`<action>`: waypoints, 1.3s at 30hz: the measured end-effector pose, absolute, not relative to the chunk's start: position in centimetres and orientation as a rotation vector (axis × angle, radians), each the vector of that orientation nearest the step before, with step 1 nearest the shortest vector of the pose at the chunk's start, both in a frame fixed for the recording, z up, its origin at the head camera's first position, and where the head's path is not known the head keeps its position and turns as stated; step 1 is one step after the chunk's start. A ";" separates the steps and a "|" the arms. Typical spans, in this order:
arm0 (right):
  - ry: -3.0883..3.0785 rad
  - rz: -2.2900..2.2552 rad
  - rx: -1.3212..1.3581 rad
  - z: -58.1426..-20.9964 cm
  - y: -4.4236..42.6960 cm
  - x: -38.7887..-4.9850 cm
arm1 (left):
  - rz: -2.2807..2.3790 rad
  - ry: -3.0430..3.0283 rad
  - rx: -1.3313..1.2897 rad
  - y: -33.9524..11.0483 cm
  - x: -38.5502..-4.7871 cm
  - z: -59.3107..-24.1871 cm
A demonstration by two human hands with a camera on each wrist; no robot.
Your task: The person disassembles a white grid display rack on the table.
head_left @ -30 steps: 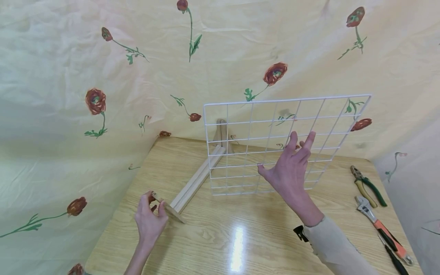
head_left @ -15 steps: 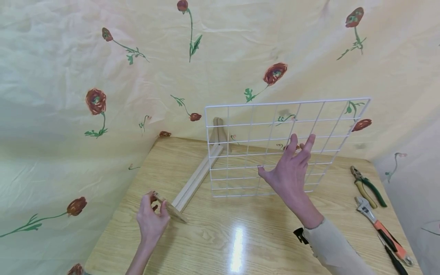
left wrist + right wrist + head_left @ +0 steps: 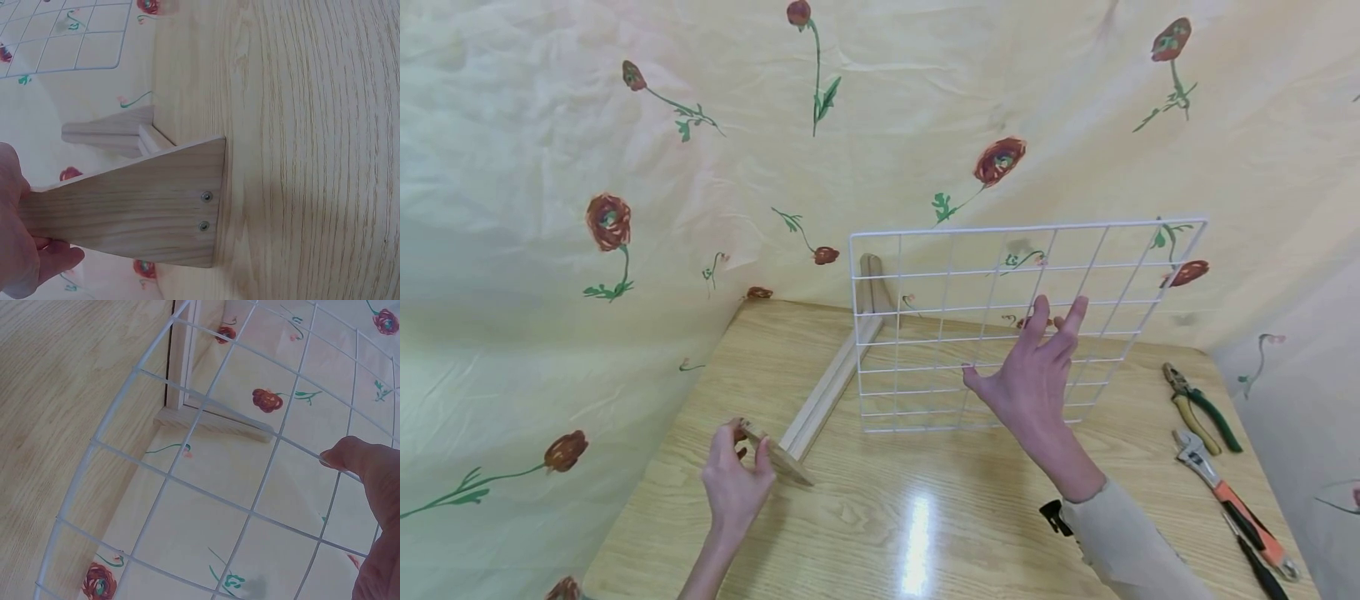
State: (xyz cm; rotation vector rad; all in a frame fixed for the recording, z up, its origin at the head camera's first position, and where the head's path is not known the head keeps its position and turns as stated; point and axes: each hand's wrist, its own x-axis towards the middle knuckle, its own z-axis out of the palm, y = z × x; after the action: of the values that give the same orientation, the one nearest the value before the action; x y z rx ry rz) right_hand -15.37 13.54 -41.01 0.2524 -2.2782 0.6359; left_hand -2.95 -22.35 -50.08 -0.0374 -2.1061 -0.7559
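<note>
White rectangular wire grid panel (image 3: 981,337) leans at a tilt over the wood-grain surface (image 3: 865,533), its wires held by the right hand (image 3: 1033,387), thumb and fingers spread wide. The left hand (image 3: 737,483) pinches the nearer tapered end piece (image 3: 137,206) of a pale wooden stand (image 3: 831,387); the farther end piece (image 3: 872,287) shows behind the panel. Green-and-yellow-handled pliers (image 3: 1217,419), an orange-and-black-handled wrench (image 3: 1240,506) and a black-handled screwdriver (image 3: 1258,568) lie at right.

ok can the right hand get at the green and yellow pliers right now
Probably not without letting go: the right hand has its grip on the white wire grid. Otherwise the way looks free, as the pliers lie uncovered on the table, right of the grid.
</note>
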 end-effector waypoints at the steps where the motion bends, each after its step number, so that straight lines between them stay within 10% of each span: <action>1: -2.279 0.637 0.251 -41.0 13.6 -15.4 | -0.748 -2.107 -0.041 -22.3 -3.0 -50.1; 39: -2.282 0.624 0.231 -41.5 14.0 -15.0 | -0.616 -2.146 -0.051 -20.8 -3.4 -50.2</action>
State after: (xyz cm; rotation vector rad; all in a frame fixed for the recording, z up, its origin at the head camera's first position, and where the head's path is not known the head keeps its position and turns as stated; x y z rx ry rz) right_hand -15.04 13.97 -41.53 0.2312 -2.2822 0.6244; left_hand -3.42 -20.81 -50.18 -0.0514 -2.1463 -0.6159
